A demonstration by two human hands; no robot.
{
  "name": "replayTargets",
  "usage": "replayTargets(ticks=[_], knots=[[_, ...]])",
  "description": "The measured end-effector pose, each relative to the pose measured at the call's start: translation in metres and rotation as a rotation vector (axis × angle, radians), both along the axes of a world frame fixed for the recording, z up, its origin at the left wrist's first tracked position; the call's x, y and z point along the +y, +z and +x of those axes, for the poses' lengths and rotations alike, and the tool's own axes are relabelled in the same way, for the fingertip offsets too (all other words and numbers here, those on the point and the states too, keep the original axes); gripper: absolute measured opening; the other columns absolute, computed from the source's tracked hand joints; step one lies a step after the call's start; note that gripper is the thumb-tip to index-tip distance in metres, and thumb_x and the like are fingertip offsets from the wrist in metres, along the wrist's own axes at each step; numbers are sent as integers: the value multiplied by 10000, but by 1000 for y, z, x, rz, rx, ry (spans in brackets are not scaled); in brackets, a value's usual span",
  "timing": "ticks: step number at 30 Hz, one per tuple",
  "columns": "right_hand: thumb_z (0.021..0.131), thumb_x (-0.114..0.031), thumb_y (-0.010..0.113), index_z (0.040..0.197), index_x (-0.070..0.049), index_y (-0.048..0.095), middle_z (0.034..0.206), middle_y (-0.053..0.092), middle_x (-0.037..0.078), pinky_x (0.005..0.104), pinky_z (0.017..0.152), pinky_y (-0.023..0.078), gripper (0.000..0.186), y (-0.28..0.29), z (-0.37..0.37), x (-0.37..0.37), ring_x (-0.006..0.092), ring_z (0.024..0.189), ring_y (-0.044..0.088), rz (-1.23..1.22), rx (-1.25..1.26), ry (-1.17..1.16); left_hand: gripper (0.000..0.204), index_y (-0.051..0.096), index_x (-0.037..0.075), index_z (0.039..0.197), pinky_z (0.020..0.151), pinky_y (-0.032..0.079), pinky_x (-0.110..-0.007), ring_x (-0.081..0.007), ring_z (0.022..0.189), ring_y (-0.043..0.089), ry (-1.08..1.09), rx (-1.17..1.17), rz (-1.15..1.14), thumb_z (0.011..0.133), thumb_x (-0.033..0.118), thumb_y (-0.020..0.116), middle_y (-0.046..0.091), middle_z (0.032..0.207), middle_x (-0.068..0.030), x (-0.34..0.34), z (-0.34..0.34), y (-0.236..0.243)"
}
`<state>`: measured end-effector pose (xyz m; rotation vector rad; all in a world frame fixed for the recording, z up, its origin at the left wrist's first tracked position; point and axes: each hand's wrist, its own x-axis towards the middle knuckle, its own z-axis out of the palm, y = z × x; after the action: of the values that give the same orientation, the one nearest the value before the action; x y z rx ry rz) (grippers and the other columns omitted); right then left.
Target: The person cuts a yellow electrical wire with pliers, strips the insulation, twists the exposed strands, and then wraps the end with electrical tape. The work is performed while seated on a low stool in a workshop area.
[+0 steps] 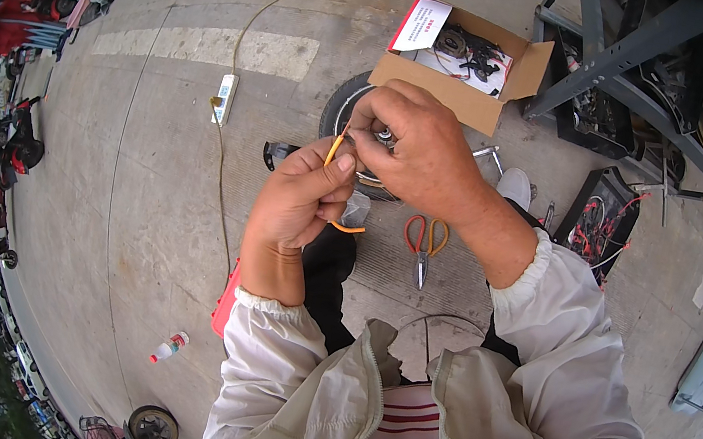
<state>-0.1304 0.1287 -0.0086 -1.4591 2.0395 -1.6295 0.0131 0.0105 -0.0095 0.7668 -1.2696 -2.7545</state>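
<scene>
My left hand (301,194) is closed around an orange wire (334,151), its thumb pressed against it. One end of the wire points up past the thumb, and the other sticks out below the fingers. My right hand (425,150) pinches at the upper end, where a thin stretch looks bare. Its fingertips partly hide that spot. Beneath both hands lies a wheel with a black tyre (333,113), mostly covered by them. A pair of scissors (424,253) with one red and one orange handle rests on the ground below my right wrist.
An open cardboard box (528,70) of black parts stands ahead, beside a grey metal rack (643,59). A black tray of wires (592,215) is at right. A power strip (224,98) with its cord and a plastic bottle (171,346) lie left.
</scene>
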Motion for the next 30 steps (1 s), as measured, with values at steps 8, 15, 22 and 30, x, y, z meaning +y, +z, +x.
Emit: replayTargets(ticks=[8,15,22,30], knots=[[798,-39,702,842,-6,614,770,632,81,300,589,499,104,-8,5,-6,171,663,621,-9,-132,-167,152,591,26,991,464,238,-201,-30,550,325,-11,-73,-336,978,175,621,445,700,54,13,-6,8],[863,-63,692,859,10,647,732,614,-8,230,598,468,87,-4,-45,-7,45,661,544,-100,-238,-483,176,601,31,964,472,253,-201,-32,553,344,-51,-60,-320,978,204,629,459,699,55,14,8,14],[860,-105,699,885,26,682,743,656,13,235,577,461,135,0,-76,5,54,629,551,-290,-432,-655,173,582,34,984,448,212,-193,-36,553,304,227,26,-43,986,202,623,390,673,59,-5,15,-5],[778,-101,729,849,-74,662,821,597,53,339,644,480,100,5,-32,-1,191,785,601,34,199,38,146,600,57,1021,451,306,-191,-47,521,345,488,-64,-50,984,195,627,658,972,-67,-5,1,-7]])
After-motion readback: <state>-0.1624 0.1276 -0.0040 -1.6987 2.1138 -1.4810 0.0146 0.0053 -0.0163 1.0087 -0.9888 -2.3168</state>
